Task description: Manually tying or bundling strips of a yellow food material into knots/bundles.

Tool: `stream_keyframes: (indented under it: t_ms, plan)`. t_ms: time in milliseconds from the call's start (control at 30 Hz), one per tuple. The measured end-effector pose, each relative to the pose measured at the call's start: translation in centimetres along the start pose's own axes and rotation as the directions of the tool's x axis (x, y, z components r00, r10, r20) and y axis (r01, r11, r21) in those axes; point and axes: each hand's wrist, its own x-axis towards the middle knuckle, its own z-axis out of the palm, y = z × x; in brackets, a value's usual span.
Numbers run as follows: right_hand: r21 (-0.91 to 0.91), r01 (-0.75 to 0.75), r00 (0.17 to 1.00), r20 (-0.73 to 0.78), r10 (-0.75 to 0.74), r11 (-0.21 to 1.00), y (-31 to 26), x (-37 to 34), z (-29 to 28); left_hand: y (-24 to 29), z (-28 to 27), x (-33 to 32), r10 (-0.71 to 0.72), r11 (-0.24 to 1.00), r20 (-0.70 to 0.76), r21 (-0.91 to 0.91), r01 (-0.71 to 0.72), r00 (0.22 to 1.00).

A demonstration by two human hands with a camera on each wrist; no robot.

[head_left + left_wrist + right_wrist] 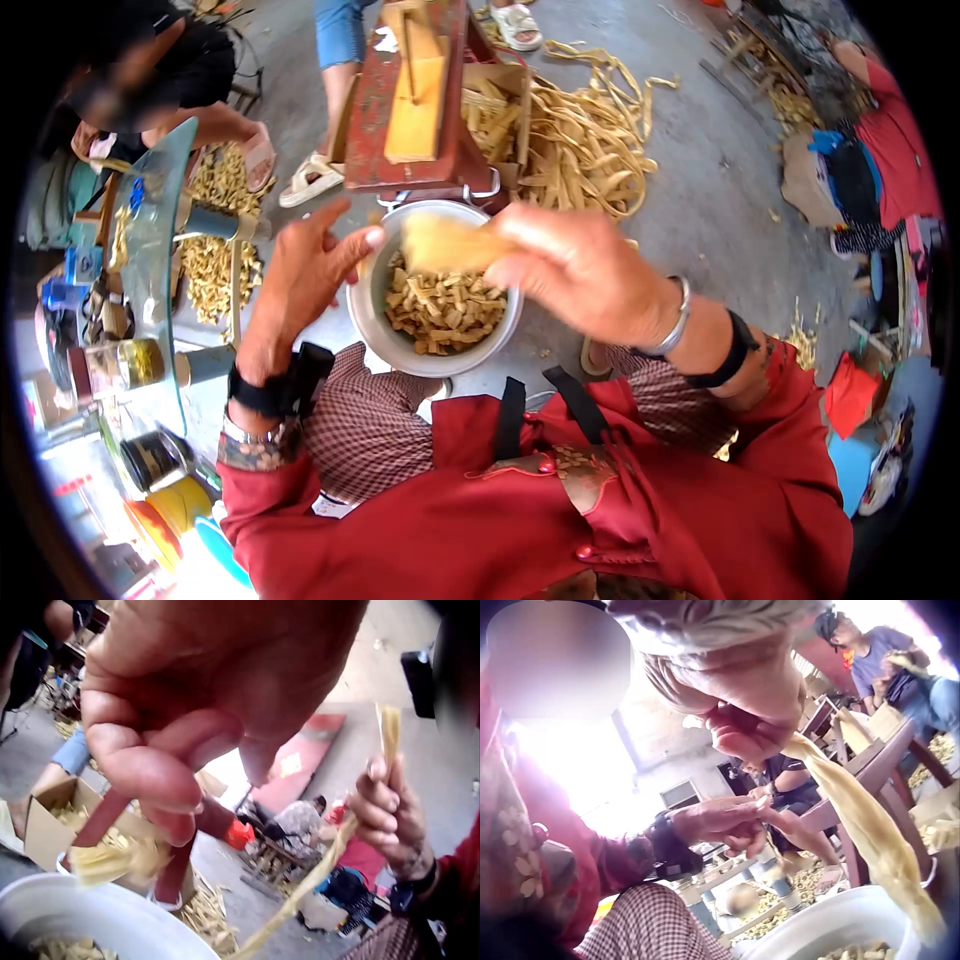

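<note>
A long yellowish strip, blurred in the head view, is pinched by the right hand, and its free part reaches over the white bowl. Chopped pieces lie in the bowl. In the right wrist view the strip hangs from curled fingers down to the bowl's rim. The left hand is held above the bowl's left side, thumb and forefinger apart; the left wrist view shows its other fingers loosely bent. A blurred yellow bit appears below that hand, and whether the hand touches it I cannot tell.
A red bench with a yellow block stands just beyond the bowl. Behind it are a cardboard box of pieces and a heap of long strips. A glass tabletop is at left. Other people sit around.
</note>
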Motion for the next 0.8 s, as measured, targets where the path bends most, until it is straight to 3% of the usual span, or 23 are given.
stream_keyframes:
  t_ms: [33, 67, 100, 133, 200, 233, 333, 367, 433, 467, 500, 533, 567, 600, 633, 700, 733, 800]
  plan:
    - [-0.016, 0.094, 0.995, 0.012, -0.094, 0.995, -0.4, -0.3, 0.7, -0.1, 0.7, -0.6, -0.014, 1.0, 0.005, 0.006, 0.014, 1.0]
    - [0.036, 0.128, 0.99, 0.046, -0.13, 0.991, -0.6, -0.7, 1.6, -1.8, 2.2, -0.2, 0.03, 0.946, 0.194, -0.322, 0.035, 0.981]
    - [0.091, 0.161, 0.983, 0.078, -0.168, 0.983, -0.7, -1.3, 2.7, -0.8, 3.4, -0.7, -0.088, 0.955, 0.299, -0.245, 0.165, 0.95]
    - [0.106, 0.197, 0.975, 0.081, -0.206, 0.975, -1.1, -1.8, 4.0, 0.1, 4.7, -1.4, -0.114, 0.911, 0.417, -0.319, 0.263, 0.902]
    - [0.172, 0.305, 0.943, 0.084, -0.323, 0.937, -2.2, -2.4, 5.9, 1.2, 8.4, -2.3, -0.127, 0.686, 0.577, -0.537, 0.492, 0.807]
    - [0.199, 0.261, 0.938, 0.18, -0.297, 0.945, -1.8, -3.4, 7.2, 1.4, 9.5, -2.3, -0.108, 0.534, 0.653, -0.598, 0.598, 0.75]
    - [0.272, 0.143, 0.95, 0.231, -0.209, 0.952, -1.9, -5.2, 8.6, 1.9, 10.9, -1.1, 0.022, 0.386, 0.602, -0.742, 0.549, 0.798]
    - [0.267, 0.157, 0.961, 0.179, -0.209, 0.951, -1.8, -5.5, 8.4, 2.3, 10.5, -0.9, 0.013, 0.354, 0.605, -0.748, 0.562, 0.796]
    - [0.261, 0.194, 0.973, 0.072, -0.22, 0.946, -1.9, -5.5, 7.8, 2.2, 10.1, -1.0, -0.049, 0.563, 0.447, -0.726, 0.394, 0.893]
    - [0.201, 0.22, 0.975, -0.052, -0.214, 0.955, -1.8, -5.1, 7.1, 2.7, 9.5, -1.3, -0.148, 0.738, 0.315, -0.596, 0.317, 0.938]
    - [0.165, 0.212, 0.957, -0.234, -0.171, 0.963, -1.3, -4.5, 6.7, 1.7, 9.5, -0.9, -0.092, 0.808, 0.193, -0.559, 0.186, 0.977]
    - [0.128, 0.101, 0.956, -0.288, -0.061, 0.987, -0.6, -4.0, 5.4, 1.7, 9.5, -1.2, 0.043, 0.849, 0.093, -0.528, 0.013, 0.995]
    - [0.359, -0.128, 0.927, -0.288, 0.24, 0.925, -0.2, -3.5, 4.5, 1.8, 9.5, -1.6, 0.182, 0.862, 0.003, -0.482, -0.158, 0.983]
    - [0.385, -0.177, 0.88, -0.35, 0.321, 0.906, 1.7, -3.2, 4.3, 2.2, 9.9, -1.6, 0.199, 0.881, -0.048, -0.428, -0.2, 0.979]
    - [0.176, -0.064, 0.862, -0.486, 0.144, 0.982, 4.5, -2.8, 4.4, 3.3, 9.9, -2.1, 0.192, 0.89, -0.07, -0.407, -0.204, 0.979]
    - [0.294, -0.15, 0.869, -0.417, 0.268, 0.944, 5.6, -2.3, 4.1, 3.1, 9.8, -2.1, 0.441, 0.878, -0.125, -0.144, -0.456, 0.889]
    - [0.295, -0.287, 0.866, -0.328, 0.379, 0.911, 5.3, -2.5, 3.8, 3.0, 9.5, -1.9, 0.524, 0.844, -0.155, -0.041, -0.535, 0.838]
    - [0.483, -0.364, 0.855, -0.167, 0.492, 0.796, 4.0, -2.4, 3.4, 3.1, 8.5, -1.5, 0.677, 0.736, -0.178, 0.174, -0.654, 0.714]
